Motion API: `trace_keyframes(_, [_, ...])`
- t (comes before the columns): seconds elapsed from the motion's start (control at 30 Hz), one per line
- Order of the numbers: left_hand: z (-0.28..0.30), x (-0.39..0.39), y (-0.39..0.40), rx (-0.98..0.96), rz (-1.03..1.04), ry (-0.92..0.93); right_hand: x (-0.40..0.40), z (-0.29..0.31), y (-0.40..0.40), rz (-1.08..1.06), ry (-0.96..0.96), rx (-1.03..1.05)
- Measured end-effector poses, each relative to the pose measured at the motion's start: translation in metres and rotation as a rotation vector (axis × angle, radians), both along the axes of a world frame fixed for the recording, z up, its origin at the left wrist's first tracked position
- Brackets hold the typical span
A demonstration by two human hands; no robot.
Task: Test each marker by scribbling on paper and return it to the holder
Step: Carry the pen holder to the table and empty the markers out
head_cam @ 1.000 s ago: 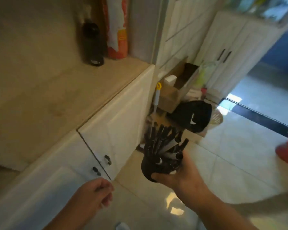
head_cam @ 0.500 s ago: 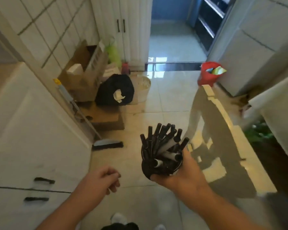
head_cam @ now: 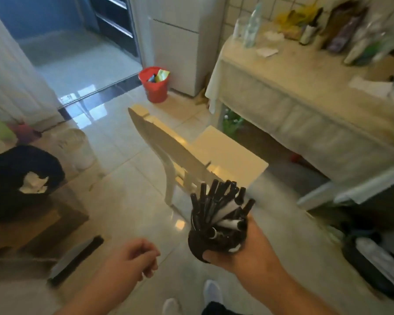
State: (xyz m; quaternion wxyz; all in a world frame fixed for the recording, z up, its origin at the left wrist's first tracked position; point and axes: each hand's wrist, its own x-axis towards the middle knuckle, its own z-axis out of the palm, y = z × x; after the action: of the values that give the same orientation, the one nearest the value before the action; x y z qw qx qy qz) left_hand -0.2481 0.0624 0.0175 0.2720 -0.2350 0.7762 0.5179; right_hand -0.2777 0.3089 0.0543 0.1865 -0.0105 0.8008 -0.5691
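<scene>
Black holder (head_cam: 216, 243) gripped in right hand (head_cam: 248, 253), left hand (head_cam: 132, 261) beside

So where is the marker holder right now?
In the head view, lower right of centre: the holder is in the right hand, above the floor, just near of the white chair.

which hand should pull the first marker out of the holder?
Left. The left hand is free, fingers loosely curled, just beside the holder. The right hand has its grip on the holder, markers fanned out on top.
</scene>
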Motion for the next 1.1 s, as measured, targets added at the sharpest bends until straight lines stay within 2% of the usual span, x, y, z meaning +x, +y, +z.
trace_keyframes(0.2, [-0.012, -0.018, 0.026, 0.001, -0.292, 0.054, 0.047, -0.002, 0.043, -0.339, -0.041, -0.028])
trace_keyframes(0.43, [-0.003, -0.034, 0.111, 0.029, -0.468, 0.085, 0.097, 0.001, 0.116, -0.61, -0.035, -0.026])
trace_keyframes(0.73, [0.0, -0.046, 0.254, 0.054, -0.529, 0.099, 0.115, -0.006, 0.252, -0.699, -0.001, -0.019])
trace_keyframes(0.9, [0.0, -0.05, 0.332, 0.069, -0.563, 0.109, 0.102, -0.001, 0.324, -0.709, 0.023, -0.028])
trace_keyframes(1.1, [-0.003, -0.07, 0.384, 0.033, -0.601, 0.095, 0.067, -0.001, 0.382, -0.671, 0.005, -0.033])
